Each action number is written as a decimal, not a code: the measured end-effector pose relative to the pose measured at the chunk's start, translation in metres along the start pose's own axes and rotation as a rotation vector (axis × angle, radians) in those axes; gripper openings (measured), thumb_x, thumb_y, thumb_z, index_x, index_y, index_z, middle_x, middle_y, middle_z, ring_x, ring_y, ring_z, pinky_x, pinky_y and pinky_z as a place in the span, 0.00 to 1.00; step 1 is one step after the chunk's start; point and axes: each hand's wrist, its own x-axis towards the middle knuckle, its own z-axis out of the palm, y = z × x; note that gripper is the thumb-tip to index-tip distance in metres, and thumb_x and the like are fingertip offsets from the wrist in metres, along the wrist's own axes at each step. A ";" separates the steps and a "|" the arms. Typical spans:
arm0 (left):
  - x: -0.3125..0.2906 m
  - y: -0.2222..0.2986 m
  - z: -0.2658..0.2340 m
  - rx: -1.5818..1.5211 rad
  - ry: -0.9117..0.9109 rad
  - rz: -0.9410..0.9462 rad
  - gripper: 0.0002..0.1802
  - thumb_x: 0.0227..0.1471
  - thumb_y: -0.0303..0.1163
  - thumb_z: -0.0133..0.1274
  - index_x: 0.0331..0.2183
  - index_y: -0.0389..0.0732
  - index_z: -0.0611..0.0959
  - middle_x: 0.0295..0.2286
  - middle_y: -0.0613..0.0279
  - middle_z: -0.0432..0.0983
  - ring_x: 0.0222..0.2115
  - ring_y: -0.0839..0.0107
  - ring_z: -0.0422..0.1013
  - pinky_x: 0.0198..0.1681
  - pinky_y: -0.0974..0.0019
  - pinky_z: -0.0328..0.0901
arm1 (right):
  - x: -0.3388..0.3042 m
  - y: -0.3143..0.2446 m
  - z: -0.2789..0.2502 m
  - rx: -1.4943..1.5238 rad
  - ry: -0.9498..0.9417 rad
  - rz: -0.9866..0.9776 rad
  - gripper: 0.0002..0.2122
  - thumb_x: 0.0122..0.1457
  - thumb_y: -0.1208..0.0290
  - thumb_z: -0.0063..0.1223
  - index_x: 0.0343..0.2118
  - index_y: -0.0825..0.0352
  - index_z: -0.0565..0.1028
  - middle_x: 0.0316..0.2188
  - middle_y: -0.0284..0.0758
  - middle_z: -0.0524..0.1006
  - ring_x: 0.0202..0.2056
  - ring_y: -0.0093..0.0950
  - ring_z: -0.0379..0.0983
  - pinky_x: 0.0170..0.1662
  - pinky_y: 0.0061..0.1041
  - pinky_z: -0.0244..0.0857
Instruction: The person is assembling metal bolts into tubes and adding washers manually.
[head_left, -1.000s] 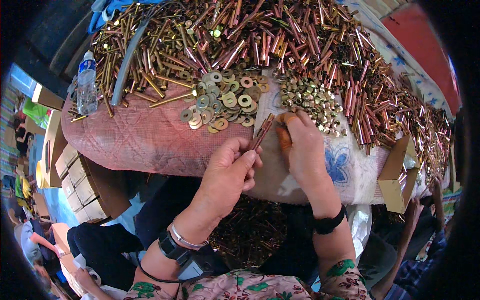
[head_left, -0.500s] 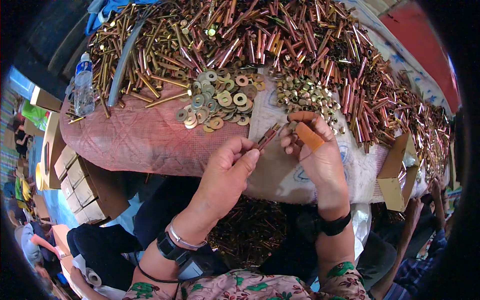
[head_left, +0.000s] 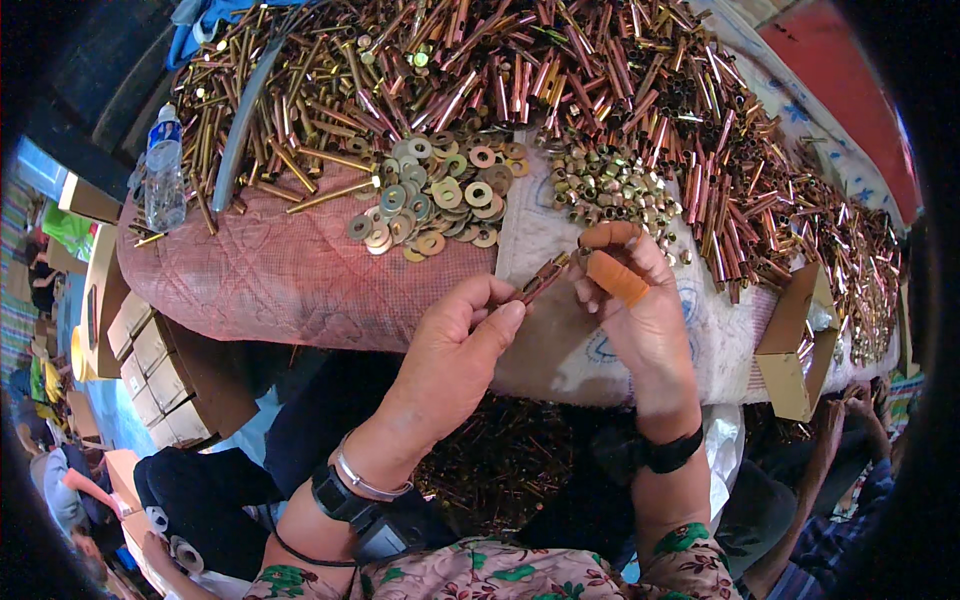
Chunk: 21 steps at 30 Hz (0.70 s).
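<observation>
My left hand (head_left: 465,335) is closed round a copper-coloured metal sleeve (head_left: 540,282) with a bolt's threaded end showing at its tip. The sleeve slants up and right toward my right hand (head_left: 635,310). Orange coverings wrap the thumb and a finger of that hand. Those two digits pinch what looks like a small metal nut (head_left: 585,255), mostly hidden, close to the bolt's tip. Just beyond my right hand lies a heap of small brassy nuts (head_left: 615,190). Flat washers (head_left: 447,193) are piled beyond my left hand.
Long bolts (head_left: 300,130) and copper-coloured sleeves (head_left: 600,60) cover the back of the padded work surface (head_left: 290,280). A clear bottle (head_left: 164,180) stands at the left. An open cardboard box (head_left: 790,350) sits at the right edge, near another person's arm (head_left: 825,450). Stacked boxes (head_left: 160,375) stand lower left.
The sleeve with its bolt has tilted lower and moved slightly right, so its tip is nearer my right fingers. My right hand has shifted only slightly.
</observation>
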 end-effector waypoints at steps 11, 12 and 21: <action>0.001 -0.002 -0.002 0.101 -0.003 0.019 0.06 0.54 0.33 0.46 0.32 0.42 0.73 0.18 0.78 0.60 0.16 0.89 0.53 0.16 0.83 0.48 | -0.006 -0.006 0.009 -0.394 -0.006 -0.153 0.07 0.51 0.77 0.52 0.35 0.67 0.74 0.25 0.24 0.72 0.27 0.13 0.64 0.30 0.13 0.58; 0.000 -0.002 -0.002 0.096 -0.005 0.015 0.06 0.54 0.33 0.46 0.32 0.42 0.73 0.18 0.78 0.60 0.16 0.89 0.53 0.16 0.83 0.48 | -0.007 -0.007 0.010 -0.394 -0.004 -0.142 0.07 0.51 0.77 0.52 0.35 0.67 0.74 0.24 0.24 0.72 0.26 0.13 0.64 0.30 0.13 0.58; -0.002 0.000 -0.004 0.148 -0.003 0.009 0.05 0.53 0.32 0.46 0.30 0.42 0.74 0.18 0.78 0.60 0.16 0.89 0.53 0.16 0.83 0.48 | -0.004 -0.007 0.005 -0.470 -0.033 -0.102 0.07 0.50 0.73 0.55 0.32 0.68 0.73 0.23 0.24 0.71 0.24 0.13 0.63 0.27 0.13 0.58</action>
